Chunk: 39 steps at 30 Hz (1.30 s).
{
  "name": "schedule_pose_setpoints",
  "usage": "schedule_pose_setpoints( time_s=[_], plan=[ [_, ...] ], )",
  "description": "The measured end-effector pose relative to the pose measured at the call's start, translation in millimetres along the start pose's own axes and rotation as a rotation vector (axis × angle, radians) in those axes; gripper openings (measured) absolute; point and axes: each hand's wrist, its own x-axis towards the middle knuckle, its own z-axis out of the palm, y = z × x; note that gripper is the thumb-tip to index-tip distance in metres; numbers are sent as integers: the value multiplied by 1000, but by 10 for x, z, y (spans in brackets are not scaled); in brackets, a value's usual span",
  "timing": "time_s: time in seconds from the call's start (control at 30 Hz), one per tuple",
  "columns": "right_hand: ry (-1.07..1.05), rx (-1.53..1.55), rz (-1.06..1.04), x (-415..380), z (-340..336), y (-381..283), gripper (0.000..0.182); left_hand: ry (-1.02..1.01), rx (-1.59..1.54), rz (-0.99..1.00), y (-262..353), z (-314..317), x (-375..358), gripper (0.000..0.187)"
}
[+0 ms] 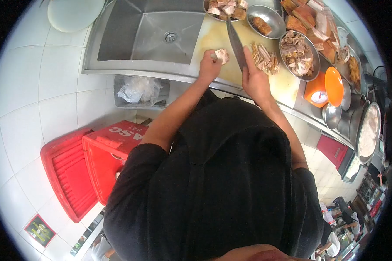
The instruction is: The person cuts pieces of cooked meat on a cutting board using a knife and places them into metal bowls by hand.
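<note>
My left hand [210, 66] is closed around a pale chunk of meat [222, 55] over the yellowish cutting board [204, 42]. In my right hand [256, 80] is a large knife [235, 41], its blade pointing away from me across the board. Right of the blade lies a pile of sliced meat [265, 60]. A bowl of meat chunks [225, 9] stands at the board's far edge, beyond the knife tip. Beside it a metal bowl [275, 21] holds a browned piece of meat [261, 26]. Another bowl with meat scraps [297, 55] stands farther right.
A steel sink [152, 37] adjoins the board on the left. Large roasted meat slabs [307, 19] lie at the back right. An orange scale [319, 93] stands near the counter's right front. Below left is an open red cooler box [109, 150]. People are visible at lower right.
</note>
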Motion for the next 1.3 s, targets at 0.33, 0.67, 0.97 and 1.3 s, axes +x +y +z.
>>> schedule_pose_setpoints(
  time_s=[0.33, 0.67, 0.97, 1.3],
  plan=[
    [-258, -138, 92, 394, 546, 199, 81, 24, 37, -20, 63, 50, 70, 46],
    [-129, -125, 73, 289, 201, -58, 82, 25, 53, -20, 218, -1, -30, 41],
    [-282, -112, 104, 383, 659, 234, 83, 60, 10, 2, 96, 42, 87, 35],
    [-261, -199, 124, 281, 418, -11, 83, 32, -78, 44, 124, 28, -4, 32]
  ],
)
